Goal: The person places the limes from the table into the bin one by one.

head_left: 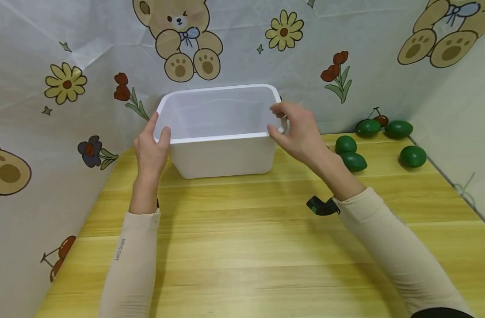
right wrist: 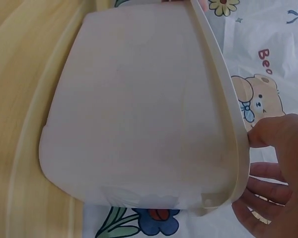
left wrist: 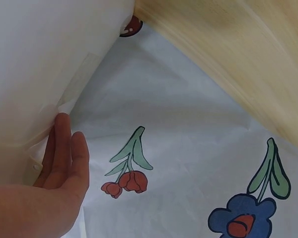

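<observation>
A deep white plastic bin (head_left: 222, 157), nothing seen inside it, is at the back of the wooden table, its opening up. My left hand (head_left: 150, 148) grips its left end, thumb at the rim and fingers along the outer wall. Those fingers (left wrist: 63, 148) lie against the bin's side in the left wrist view. At the right end my right hand (head_left: 299, 130) holds the rim between thumb and curled fingers. The right wrist view shows the thumb (right wrist: 263, 133) at the rim (right wrist: 233, 124) and the other fingers lower along it.
Several glossy dark green oval things (head_left: 412, 157) lie on the table (head_left: 226, 247) at the back right, near my right forearm. A white cloth (head_left: 242, 57) printed with bears and flowers hangs behind and to the left. A pale wall (head_left: 465, 128) borders the right side.
</observation>
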The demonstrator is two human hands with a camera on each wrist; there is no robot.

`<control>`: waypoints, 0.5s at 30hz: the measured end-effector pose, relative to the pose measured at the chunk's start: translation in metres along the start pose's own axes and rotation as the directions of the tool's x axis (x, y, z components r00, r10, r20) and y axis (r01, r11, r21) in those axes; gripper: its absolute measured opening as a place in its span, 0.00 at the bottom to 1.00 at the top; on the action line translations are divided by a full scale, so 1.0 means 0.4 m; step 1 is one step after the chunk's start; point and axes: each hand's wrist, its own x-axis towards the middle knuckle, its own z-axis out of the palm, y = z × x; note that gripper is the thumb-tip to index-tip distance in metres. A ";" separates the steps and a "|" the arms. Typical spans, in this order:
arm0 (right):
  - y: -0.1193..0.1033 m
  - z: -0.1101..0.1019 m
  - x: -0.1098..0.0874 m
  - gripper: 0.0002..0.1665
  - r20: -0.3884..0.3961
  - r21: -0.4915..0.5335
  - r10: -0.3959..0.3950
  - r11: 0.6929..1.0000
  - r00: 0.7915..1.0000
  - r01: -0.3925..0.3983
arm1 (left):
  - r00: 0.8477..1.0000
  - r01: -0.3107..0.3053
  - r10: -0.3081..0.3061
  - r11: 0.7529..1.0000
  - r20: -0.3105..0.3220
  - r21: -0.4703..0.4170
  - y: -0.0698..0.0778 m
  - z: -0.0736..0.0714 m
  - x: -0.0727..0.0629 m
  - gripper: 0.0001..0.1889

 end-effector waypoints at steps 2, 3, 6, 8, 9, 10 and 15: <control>0.005 -0.003 -0.007 0.24 -0.015 0.013 -0.006 1.000 1.000 0.007 | 1.000 0.003 -0.003 1.000 0.002 -0.002 0.002 -0.001 -0.002 0.34; 0.009 -0.005 -0.011 0.24 -0.022 0.018 -0.010 1.000 1.000 0.010 | 1.000 0.004 -0.004 1.000 0.003 -0.003 0.002 -0.001 -0.002 0.34; 0.027 -0.012 -0.025 0.26 -0.031 0.045 -0.014 0.999 0.999 0.015 | 1.000 0.007 -0.007 1.000 0.006 -0.003 0.003 -0.002 -0.004 0.34; 0.043 -0.019 -0.037 0.28 -0.027 0.054 -0.006 0.998 1.000 0.008 | 1.000 0.006 -0.006 1.000 0.006 -0.005 0.005 -0.002 -0.004 0.33; 0.052 -0.024 -0.043 0.28 -0.024 0.059 -0.003 0.998 1.000 0.004 | 1.000 0.008 -0.008 1.000 0.008 -0.005 0.006 -0.002 -0.005 0.33; 0.061 -0.028 -0.049 0.29 -0.020 0.062 0.000 0.998 1.000 0.001 | 1.000 0.009 -0.009 1.000 0.009 -0.006 0.007 -0.002 -0.006 0.33; 0.108 -0.048 -0.081 0.29 -0.013 0.032 0.019 0.999 1.000 -0.019 | 1.000 0.009 -0.009 1.000 0.004 -0.011 0.009 -0.003 -0.007 0.33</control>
